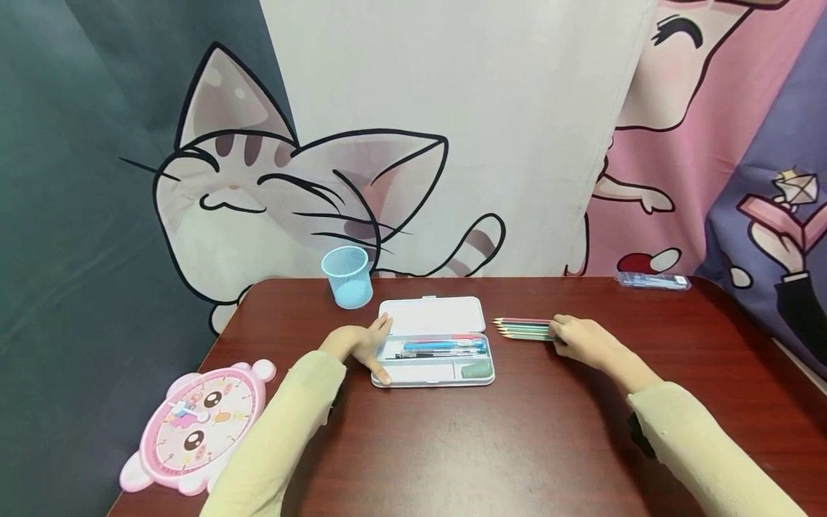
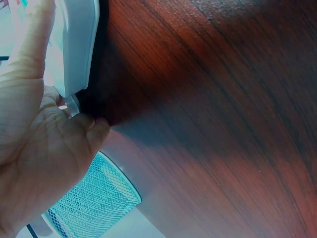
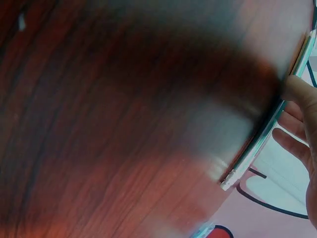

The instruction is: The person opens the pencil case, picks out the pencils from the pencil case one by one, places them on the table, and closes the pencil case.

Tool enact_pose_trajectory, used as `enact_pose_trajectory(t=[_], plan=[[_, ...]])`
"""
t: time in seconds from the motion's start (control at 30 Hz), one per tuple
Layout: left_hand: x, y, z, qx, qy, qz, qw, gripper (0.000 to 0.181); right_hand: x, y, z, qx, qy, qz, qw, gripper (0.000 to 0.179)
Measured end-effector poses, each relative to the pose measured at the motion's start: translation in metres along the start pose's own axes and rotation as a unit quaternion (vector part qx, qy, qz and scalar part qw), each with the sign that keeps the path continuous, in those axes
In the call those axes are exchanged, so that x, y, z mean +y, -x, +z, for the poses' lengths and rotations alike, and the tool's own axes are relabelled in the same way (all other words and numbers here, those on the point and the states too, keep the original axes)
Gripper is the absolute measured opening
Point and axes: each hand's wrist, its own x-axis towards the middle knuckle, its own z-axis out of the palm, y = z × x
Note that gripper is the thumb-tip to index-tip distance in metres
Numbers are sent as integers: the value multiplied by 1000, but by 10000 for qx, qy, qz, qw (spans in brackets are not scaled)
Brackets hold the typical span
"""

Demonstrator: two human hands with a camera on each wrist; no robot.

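Note:
An open white pencil case [image 1: 423,372] lies on the table with its lid [image 1: 431,316] folded back. Inside are several pens [image 1: 442,346] in the upper compartment and a green eraser [image 1: 477,370] at lower right. My left hand [image 1: 362,346] grips the left end of the case, thumb at the near corner and fingers by the hinge side; the left wrist view shows the fingers curled at its edge. To the right of the case, my right hand [image 1: 578,341] pinches several colored pencils [image 1: 523,329] side by side, points facing the case. Their blunt ends [image 3: 233,177] show in the right wrist view.
A light blue mesh cup [image 1: 349,278] stands behind the case to the left. On the left side lies a pink animal-shaped clock [image 1: 200,424], partly behind the left sleeve. A clear plastic pack [image 1: 652,281] sits at the far right edge, against the cartoon curtain.

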Motion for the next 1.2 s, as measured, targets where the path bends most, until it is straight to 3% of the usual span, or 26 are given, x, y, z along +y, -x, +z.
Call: enact_pose_trajectory(t=[0.23, 0.43, 0.7, 0.9, 1.2], plan=[[1, 1, 0, 17, 29, 37, 10000, 120, -6, -5, 2, 462, 2, -199, 9987, 21], [0, 0, 2, 39, -27, 31, 10000, 119, -33, -28, -1, 745, -252, -560, 9953, 18], [0, 1, 2, 69, 114, 112, 9998, 119, -94, -74, -4, 199, -512, -1020, 9933, 10], [-1, 1, 3, 60, 182, 82, 9998, 120, -129, -96, 6, -140, -520, -1341, 9895, 10], [-2, 1, 3, 113, 236, 12, 9997, 121, -151, -110, 9, -795, -820, -744, 9907, 7]])
